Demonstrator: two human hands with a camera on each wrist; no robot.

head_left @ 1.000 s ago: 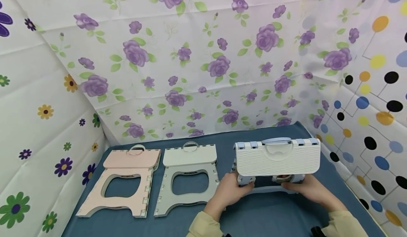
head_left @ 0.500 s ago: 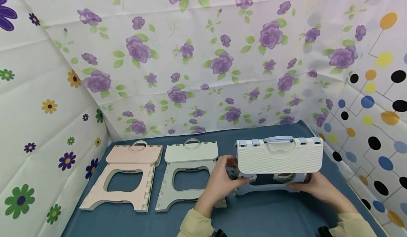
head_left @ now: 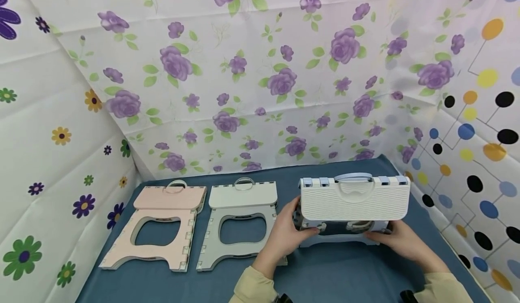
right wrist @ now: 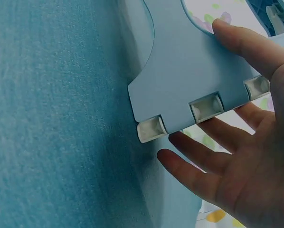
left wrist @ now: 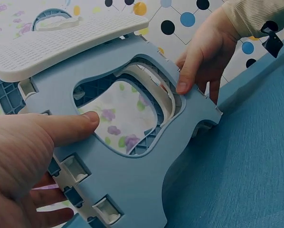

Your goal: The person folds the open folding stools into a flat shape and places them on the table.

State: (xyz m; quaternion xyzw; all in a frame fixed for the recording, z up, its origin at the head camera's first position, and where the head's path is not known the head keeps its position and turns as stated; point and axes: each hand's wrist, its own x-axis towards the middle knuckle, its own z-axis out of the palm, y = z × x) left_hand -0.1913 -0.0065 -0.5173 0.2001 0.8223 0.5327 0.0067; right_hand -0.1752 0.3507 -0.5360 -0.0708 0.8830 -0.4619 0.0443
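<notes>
A folding step stool (head_left: 355, 206) with a white textured seat, pale blue legs and a blue handle stands partly unfolded on the right of the table. My left hand (head_left: 282, 235) grips its left side, thumb over the front leg panel and fingers behind the edge. At the opposite side, my right hand (head_left: 406, 242) holds the other edge the same way. The left wrist view shows the blue leg panel (left wrist: 127, 185) and its large cutout, with my left thumb at the cutout's rim. In the right wrist view, my right fingers (right wrist: 199, 152) spread along the hinged edge.
A pink folding stool (head_left: 162, 244) and a pale grey-green folding stool (head_left: 239, 246) lie folded flat to the left, handles toward the back. Blue cloth covers the table (head_left: 345, 276). Patterned sheets (head_left: 252, 68) hang behind and at both sides.
My left hand has moved up and outward along the stool's left side, its thumb now on the front panel. My right hand has shifted slightly outward. The stool has stayed nearly in place.
</notes>
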